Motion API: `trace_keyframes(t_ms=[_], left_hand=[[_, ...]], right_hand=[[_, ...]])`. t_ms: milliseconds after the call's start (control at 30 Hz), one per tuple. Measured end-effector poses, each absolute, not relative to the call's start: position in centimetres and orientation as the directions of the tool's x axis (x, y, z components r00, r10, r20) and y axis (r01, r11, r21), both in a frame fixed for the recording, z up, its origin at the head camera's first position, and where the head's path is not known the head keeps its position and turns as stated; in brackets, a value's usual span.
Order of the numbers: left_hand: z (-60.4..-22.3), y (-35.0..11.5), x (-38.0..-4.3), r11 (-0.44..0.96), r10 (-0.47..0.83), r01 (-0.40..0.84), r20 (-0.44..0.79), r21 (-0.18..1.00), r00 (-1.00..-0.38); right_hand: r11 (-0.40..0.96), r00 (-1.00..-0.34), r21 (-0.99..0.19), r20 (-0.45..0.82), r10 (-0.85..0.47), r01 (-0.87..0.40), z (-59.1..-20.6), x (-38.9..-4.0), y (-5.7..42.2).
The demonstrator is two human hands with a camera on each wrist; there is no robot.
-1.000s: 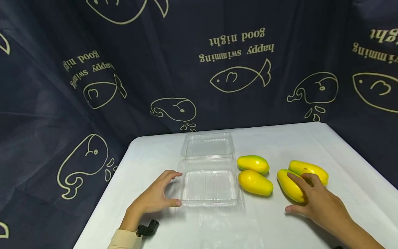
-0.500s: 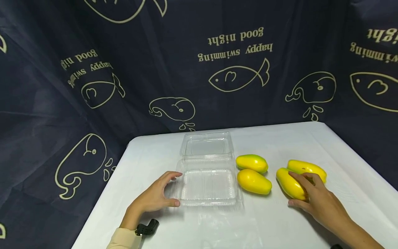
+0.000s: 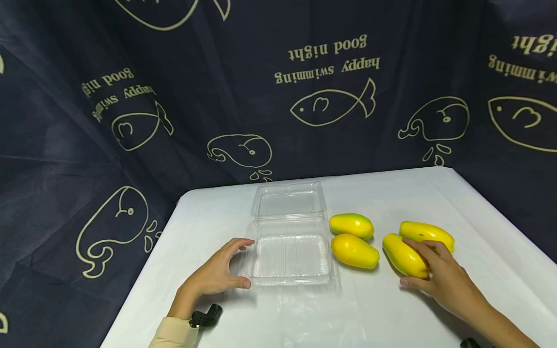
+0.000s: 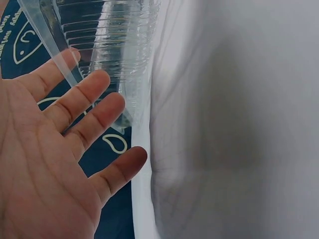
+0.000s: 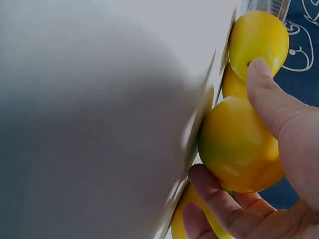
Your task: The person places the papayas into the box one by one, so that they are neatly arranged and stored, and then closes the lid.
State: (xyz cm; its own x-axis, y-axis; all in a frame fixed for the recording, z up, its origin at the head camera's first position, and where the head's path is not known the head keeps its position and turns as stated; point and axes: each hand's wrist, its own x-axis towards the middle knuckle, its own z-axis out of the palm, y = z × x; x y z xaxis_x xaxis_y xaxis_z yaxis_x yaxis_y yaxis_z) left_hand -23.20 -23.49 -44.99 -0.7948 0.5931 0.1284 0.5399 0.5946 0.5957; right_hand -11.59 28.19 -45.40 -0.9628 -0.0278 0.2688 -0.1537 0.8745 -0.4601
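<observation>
In the head view, a clear plastic clamshell box (image 3: 289, 278) lies on the table with its lid (image 3: 288, 191) folded back. My left hand (image 3: 215, 270) is at the box's left side, thumb and fingers spread apart with nothing between them. The left wrist view shows its fingers (image 4: 94, 87) loosely spread and overlapping the box's clear wall (image 4: 107, 50). My right hand (image 3: 446, 280) grips an oblong yellow-green fruit (image 3: 402, 256), thumb at the near side and fingers over the far side. In the right wrist view this fruit (image 5: 239, 144) sits between thumb and fingers.
Two similar yellow fruits, one in front (image 3: 354, 251) and one behind (image 3: 351, 225), lie just right of the box. Another fruit (image 3: 426, 233) lies behind my right hand. The white-covered table (image 3: 209, 208) ends at a dark curtain (image 3: 235, 96) with fish drawings.
My right thumb and fingers have closed in on the oblong fruit, which has shifted slightly left. My left hand stays beside the box.
</observation>
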Motion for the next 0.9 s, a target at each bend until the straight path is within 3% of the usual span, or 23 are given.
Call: trace_keyframes(t_ms=[900], left_hand=[[-45.2, -23.8, -23.4, 0.596, 0.588, 0.537, 0.131, 0.597, -0.798]], right_hand=[[0.844, -0.961, -0.509, 0.275, -0.028, -0.170, -45.0, -11.3, 26.9]])
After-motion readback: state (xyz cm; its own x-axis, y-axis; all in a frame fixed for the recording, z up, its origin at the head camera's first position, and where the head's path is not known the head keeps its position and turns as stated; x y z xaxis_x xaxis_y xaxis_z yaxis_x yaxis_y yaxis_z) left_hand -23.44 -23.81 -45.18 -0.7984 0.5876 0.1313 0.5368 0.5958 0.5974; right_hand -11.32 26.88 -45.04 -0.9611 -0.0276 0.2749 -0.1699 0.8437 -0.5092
